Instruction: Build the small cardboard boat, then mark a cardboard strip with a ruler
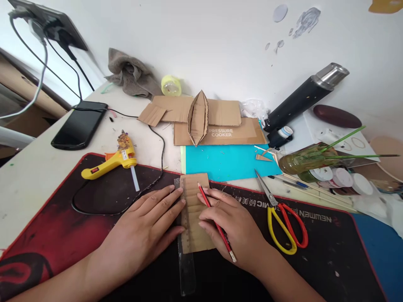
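Cardboard piece [195, 212], a small rectangular strip with ruled lines across it, lies on the black-and-red desk mat [94, 209] near the mat's far edge. A clear plastic ruler [185, 268] lies along the strip's left edge and extends toward the person.

Left hand [145, 230] lies flat, palm down, fingers spread; the fingertips press on the ruler and the left edge of the cardboard piece. It grips nothing.

Right hand [233, 226] is closed around a red pencil [216, 222], held between thumb and fingers. The pencil tip points away from the person and rests on the upper part of the cardboard piece. The lower fingers rest on the strip's right edge.

Surroundings:
- Yellow-and-red scissors [283, 218] lie on the mat, just right of the right hand, blades closed.
- Yellow glue gun [110, 161] lies at the mat's far left edge, its cord looping across the mat.
- Cyan sheet [229, 163] lies just beyond the cardboard piece.
- Cardboard boat hull [198, 117] stands on flat cardboard panels [233, 130] beyond the cyan sheet.
- Black smartphone [80, 125] lies at far left, plugged in.
- Black flask [305, 96] leans at far right.
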The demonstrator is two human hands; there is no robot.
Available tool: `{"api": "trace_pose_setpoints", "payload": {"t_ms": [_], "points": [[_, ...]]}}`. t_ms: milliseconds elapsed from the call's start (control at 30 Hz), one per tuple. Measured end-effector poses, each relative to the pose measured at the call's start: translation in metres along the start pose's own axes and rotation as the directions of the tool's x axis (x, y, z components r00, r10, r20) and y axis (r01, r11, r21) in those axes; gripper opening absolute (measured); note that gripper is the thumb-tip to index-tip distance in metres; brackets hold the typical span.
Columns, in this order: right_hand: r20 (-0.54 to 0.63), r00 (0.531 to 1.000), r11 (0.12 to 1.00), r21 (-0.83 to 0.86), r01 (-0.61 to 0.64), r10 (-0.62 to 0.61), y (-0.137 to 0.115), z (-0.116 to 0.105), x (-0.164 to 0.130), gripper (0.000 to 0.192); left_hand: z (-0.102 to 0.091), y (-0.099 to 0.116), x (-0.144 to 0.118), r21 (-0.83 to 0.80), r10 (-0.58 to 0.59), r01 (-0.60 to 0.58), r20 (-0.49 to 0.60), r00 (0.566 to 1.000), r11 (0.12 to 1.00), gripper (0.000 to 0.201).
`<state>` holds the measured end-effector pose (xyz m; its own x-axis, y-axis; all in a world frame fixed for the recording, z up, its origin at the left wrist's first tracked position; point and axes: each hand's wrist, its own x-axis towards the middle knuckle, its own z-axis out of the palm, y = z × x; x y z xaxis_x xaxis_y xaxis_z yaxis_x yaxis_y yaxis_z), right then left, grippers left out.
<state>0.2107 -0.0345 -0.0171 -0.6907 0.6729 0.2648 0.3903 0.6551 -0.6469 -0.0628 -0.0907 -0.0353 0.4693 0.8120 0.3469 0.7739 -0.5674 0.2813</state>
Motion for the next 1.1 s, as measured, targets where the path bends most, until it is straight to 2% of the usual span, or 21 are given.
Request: {"api": "trace_pose_setpoints", "payload": {"t_ms": [300, 500, 1100], "points": [[0.020, 1.000, 0.999, -0.043, 0.013, -0.012, -0.0034, 0.0016, -0.0011, 0.013, -0.0038, -0.0038, -0.0015, 0.007, 0.038, -0.039, 0.065, 0.997, 0.999, 0.055], [0.009, 1.000, 0.998, -0.056, 0.007, -0.007, -0.0065, 0.0009, -0.0006, 0.013, -0.0050, 0.0006, -0.0001, 0.034, 0.024, -0.026, 0.060, 0.998, 0.999, 0.051], [-0.002, 1.000, 0.997, -0.074, 0.001, -0.001, -0.0072, 0.0046, -0.0022, 0.016, -0.0073, 0.0009, 0.0031, 0.070, 0.033, -0.039, 0.080, 0.996, 0.997, 0.054]]}}
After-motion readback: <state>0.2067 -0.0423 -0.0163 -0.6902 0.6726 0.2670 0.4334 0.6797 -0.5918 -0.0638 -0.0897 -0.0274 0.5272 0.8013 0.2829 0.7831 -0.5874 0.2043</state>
